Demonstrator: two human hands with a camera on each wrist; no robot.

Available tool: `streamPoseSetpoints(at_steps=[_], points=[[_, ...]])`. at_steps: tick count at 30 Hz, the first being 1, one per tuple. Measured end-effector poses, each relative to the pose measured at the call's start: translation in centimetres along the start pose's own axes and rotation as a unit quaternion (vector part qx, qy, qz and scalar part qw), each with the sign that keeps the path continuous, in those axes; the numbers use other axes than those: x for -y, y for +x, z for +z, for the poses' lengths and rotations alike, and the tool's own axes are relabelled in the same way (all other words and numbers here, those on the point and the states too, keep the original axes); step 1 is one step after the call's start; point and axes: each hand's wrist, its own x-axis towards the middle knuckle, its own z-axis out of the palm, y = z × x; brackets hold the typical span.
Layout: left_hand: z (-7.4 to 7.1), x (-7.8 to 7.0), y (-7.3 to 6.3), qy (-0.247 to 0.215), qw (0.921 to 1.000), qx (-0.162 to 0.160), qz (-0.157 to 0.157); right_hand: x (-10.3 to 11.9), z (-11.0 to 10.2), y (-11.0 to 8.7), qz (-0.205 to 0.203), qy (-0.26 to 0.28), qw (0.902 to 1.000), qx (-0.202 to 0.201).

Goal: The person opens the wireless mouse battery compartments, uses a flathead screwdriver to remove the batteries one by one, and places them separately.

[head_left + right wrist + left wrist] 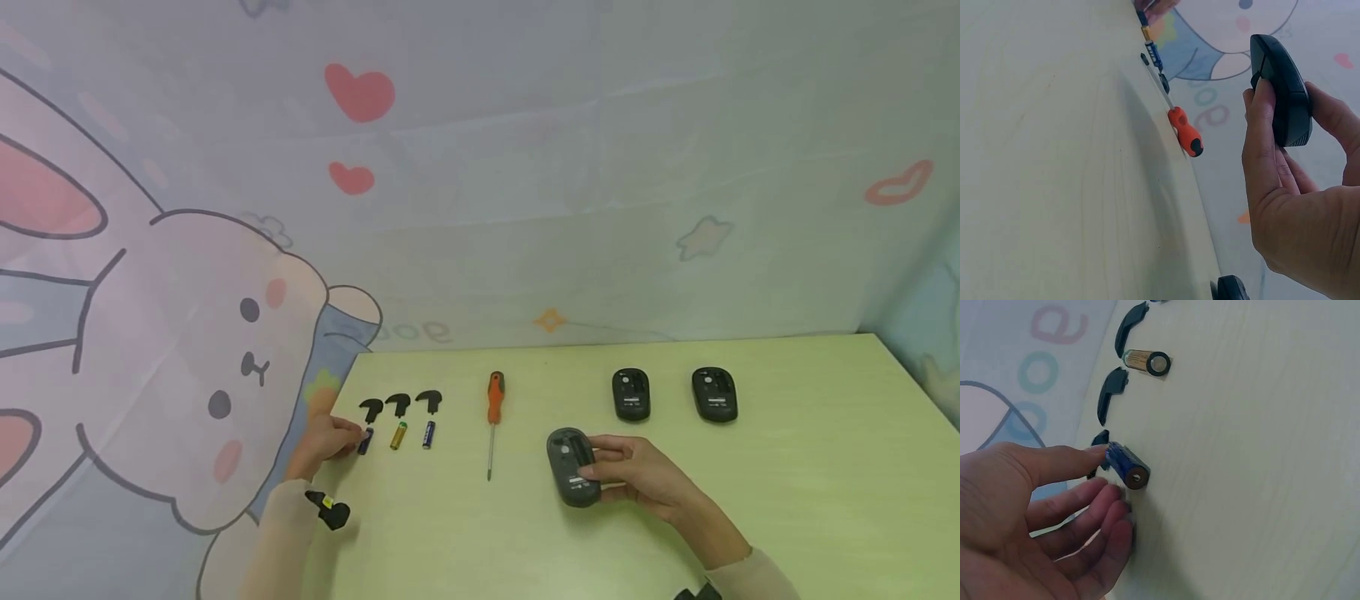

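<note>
My right hand (645,475) grips a black computer mouse (566,467) by its sides, above the table, underside facing the head camera. In the right wrist view, the thumb and fingers hold the mouse (1282,87) from opposite sides. At the table's left, my left hand (330,442) reaches to a blue battery (1126,465). Its thumb tip is at the battery's far end; the loosely bent fingers lie beside it, with a small gap visible. A gold battery (398,435) and another blue battery (428,434) lie to the right. Behind the batteries sit three black curved covers (401,403).
An orange-handled screwdriver (495,404) lies mid-table, its tip toward the front. Two more black mice, one nearer the middle (631,393) and another farther right (715,393), lie underside up near the back. A printed cloth (525,208) hangs behind the pale table (825,433).
</note>
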Motion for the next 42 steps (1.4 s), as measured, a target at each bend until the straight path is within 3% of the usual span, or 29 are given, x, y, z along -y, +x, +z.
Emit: streamPoseSetpoints(at_steps=[2, 5, 8, 11, 15, 17, 22, 28, 35, 42], points=[[-0.2, -0.4, -0.5, 0.020, 0.9994, -0.014, 0.023, 0.0, 0.0, 0.0, 0.001, 0.000, 1.0000, 0.003], [-0.4, -1.9, -2.4, 0.055, 0.9940, -0.063, 0.071, 0.1, 0.0, 0.0, 0.001, -0.001, 1.0000, 0.004], [0.1, -4.8, -4.9, 0.072, 0.9799, -0.120, 0.142, 0.2, 0.0, 0.0, -0.002, -0.003, 1.0000, -0.003], [1.5, -8.1, -7.9, 0.046, 0.9715, -0.121, 0.199, 0.4, -0.1, -0.1, -0.001, -0.003, 1.0000, -0.009], [4.1, -11.2, -10.9, -0.018, 0.9730, -0.056, 0.223, 0.7, 0.0, -0.1, -0.004, -0.005, 0.9999, -0.010], [5.8, -12.1, -11.6, -0.049, 0.9718, -0.016, 0.230, 0.8, 0.0, 0.0, -0.009, -0.005, 0.9999, -0.011], [10.3, -13.5, -12.1, -0.111, 0.9619, 0.077, 0.237, 1.1, 0.0, 0.0, -0.012, -0.005, 0.9998, -0.018], [15.6, -15.2, -12.3, -0.170, 0.9505, 0.154, 0.210, 1.1, -0.1, -0.1, -0.003, -0.006, 0.9994, -0.035], [19.7, -17.1, -12.2, -0.210, 0.9409, 0.183, 0.193, 0.8, -0.2, 0.2, -0.004, -0.016, 0.9986, -0.051], [20.7, -17.7, -11.4, -0.242, 0.9323, 0.180, 0.200, 0.3, -0.1, 1.3, -0.007, -0.042, 0.9960, -0.079]])
